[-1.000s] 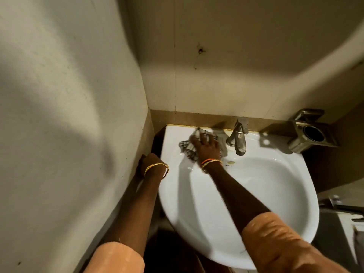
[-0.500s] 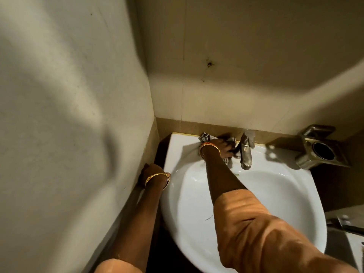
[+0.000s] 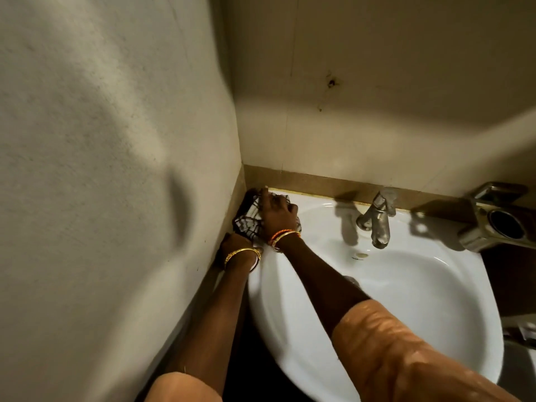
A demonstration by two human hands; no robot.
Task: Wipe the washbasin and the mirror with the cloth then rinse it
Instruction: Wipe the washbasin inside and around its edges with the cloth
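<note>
The white washbasin (image 3: 406, 300) fills the lower right of the head view. My right hand (image 3: 277, 214) presses a checked dark-and-white cloth (image 3: 248, 223) onto the basin's back left corner, against the side wall. My left hand (image 3: 236, 246) rests on the basin's left rim just below the cloth, mostly hidden by its wrist and gold bangle; I cannot tell how its fingers lie. No mirror is in view.
A metal tap (image 3: 377, 220) stands at the back middle of the basin. A metal holder (image 3: 499, 220) is fixed to the right of the basin. The left wall (image 3: 116, 169) stands close beside the basin, and the back wall (image 3: 377, 97) rises behind it.
My right hand has carried the cloth leftward from beside the tap to the basin's back left corner. My left hand has stayed on the left rim.
</note>
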